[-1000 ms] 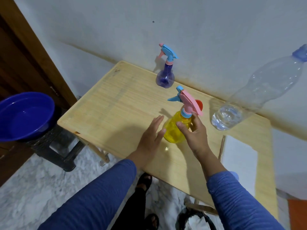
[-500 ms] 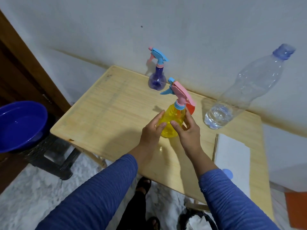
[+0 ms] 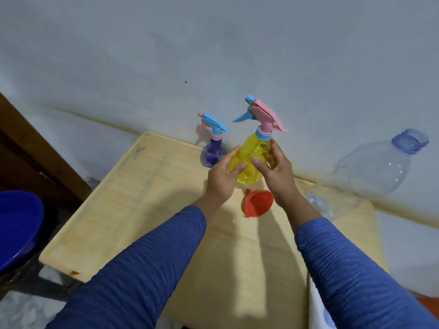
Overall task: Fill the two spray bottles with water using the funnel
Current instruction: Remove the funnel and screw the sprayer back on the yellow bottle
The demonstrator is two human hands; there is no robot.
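I hold the yellow spray bottle (image 3: 251, 160) with its pink and blue trigger head up in the air above the wooden table (image 3: 147, 210). My left hand (image 3: 224, 178) grips its body from the left, and my right hand (image 3: 276, 169) grips it from the right, fingers near the neck. A red funnel (image 3: 257, 203) lies on its side on the table just below the bottle. The purple spray bottle (image 3: 211, 151) stands at the table's far edge by the wall. A large clear water bottle (image 3: 373, 172) with a little water stands at the right.
A blue basin (image 3: 16, 229) sits on a dark stool left of the table. A white cloth or pad (image 3: 318, 305) lies at the table's near right corner. The wall runs close behind the table, and a wooden door frame stands at the left.
Both hands have closed on the yellow spray bottle and lifted it off the table. The red funnel behind it is now in plain view.
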